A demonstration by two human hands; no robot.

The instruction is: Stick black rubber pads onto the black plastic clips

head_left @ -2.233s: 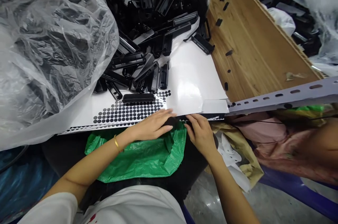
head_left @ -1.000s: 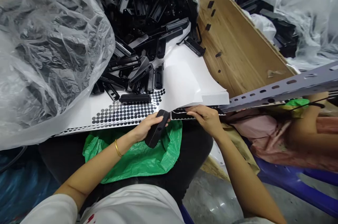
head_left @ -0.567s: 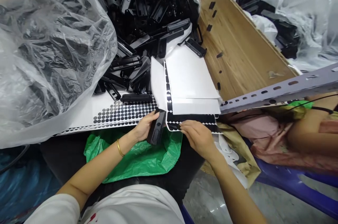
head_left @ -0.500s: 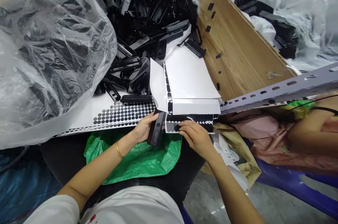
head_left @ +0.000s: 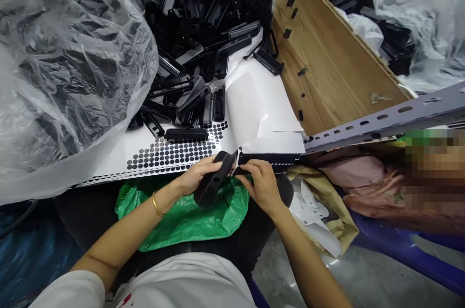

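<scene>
1. Left hand [head_left: 198, 177]: grip clamped around a black plastic part [head_left: 213, 179], held slanted over the green bag [head_left: 189, 216], just at the near edge of the desk.
2. Right hand [head_left: 259, 182]: fingertips pinched together on a small black dot, touching the part's upper end.
3. Sticker sheet [head_left: 170, 153]: white, rows of black dots, flat on the desk beside both hands.
4. Pile of black parts [head_left: 203, 32]: behind the sheet.
5. Clear plastic bag [head_left: 65, 70]: far left.
</scene>
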